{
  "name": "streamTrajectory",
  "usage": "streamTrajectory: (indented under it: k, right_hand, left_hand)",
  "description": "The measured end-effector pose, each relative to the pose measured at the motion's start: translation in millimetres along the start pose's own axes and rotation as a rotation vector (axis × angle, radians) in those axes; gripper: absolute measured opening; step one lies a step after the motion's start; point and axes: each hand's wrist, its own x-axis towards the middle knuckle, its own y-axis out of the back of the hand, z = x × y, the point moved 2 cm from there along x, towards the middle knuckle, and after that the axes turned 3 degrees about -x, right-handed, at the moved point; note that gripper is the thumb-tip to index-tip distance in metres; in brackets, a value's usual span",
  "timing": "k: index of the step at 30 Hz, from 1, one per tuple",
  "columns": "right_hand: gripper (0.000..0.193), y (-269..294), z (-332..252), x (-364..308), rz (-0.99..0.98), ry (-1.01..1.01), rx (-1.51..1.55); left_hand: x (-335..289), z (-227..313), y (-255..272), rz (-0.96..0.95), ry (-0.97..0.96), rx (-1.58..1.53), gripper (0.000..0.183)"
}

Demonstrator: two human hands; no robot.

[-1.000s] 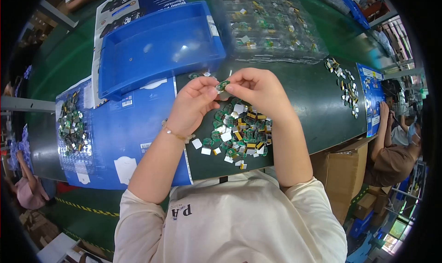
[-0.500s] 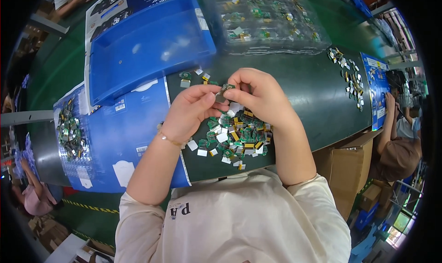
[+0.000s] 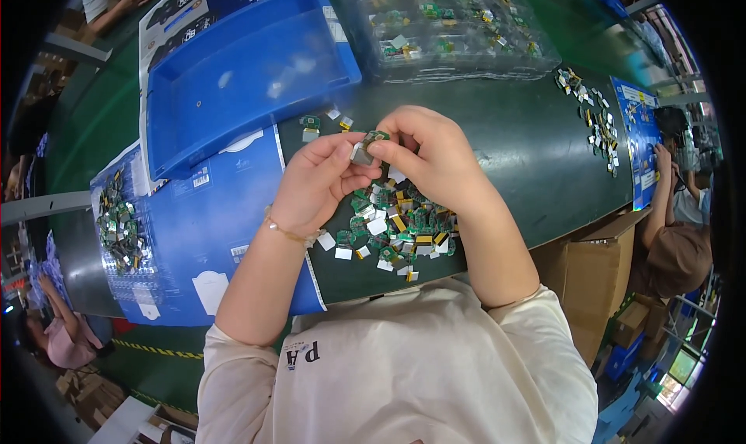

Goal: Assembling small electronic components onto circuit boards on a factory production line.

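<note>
My left hand point(image 3: 315, 181) and my right hand point(image 3: 432, 155) meet above the dark green table point(image 3: 528, 141), both pinching one small green circuit board point(image 3: 365, 146) between their fingertips. A bead bracelet circles my left wrist. Directly beneath the hands lies a loose pile of small green, white and yellow boards point(image 3: 396, 230). A few stray pieces point(image 3: 322, 122) lie just beyond my left hand.
An empty blue plastic bin point(image 3: 241, 71) stands at the back left on a blue printed sheet point(image 3: 225, 226). Clear trays of boards point(image 3: 451, 24) sit at the back. More boards lie at far left point(image 3: 116, 226) and far right point(image 3: 590, 121). A cardboard box point(image 3: 598, 273) and other people are nearby.
Both hands stay together over the pile, still holding the small board; the fingers have shifted slightly on it. The view has tilted a little.
</note>
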Motion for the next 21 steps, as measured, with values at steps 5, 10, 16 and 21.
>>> streamTrajectory:
  k: [5,10,16,21]
  right_hand:
    - [0.013,-0.8,-1.5,0.6,0.069,0.043,-0.06]
    - [0.014,-1.7,-3.3,-0.1,0.129,0.059,-0.066]
    - [0.015,-3.1,-3.0,0.0,0.19,0.117,-0.135]
    - [0.016,-4.9,-5.5,-0.5,0.218,0.117,-0.154]
  left_hand:
    - [-0.9,0.0,-0.2,0.0,-0.002,-0.008,0.026]
    - [-1.2,0.0,-2.6,0.012,-0.018,-0.028,0.027]
    - [-0.9,0.3,0.7,0.024,-0.005,-0.004,0.028]
    - [-1.1,1.0,-0.8,0.027,-0.015,-0.024,0.028]
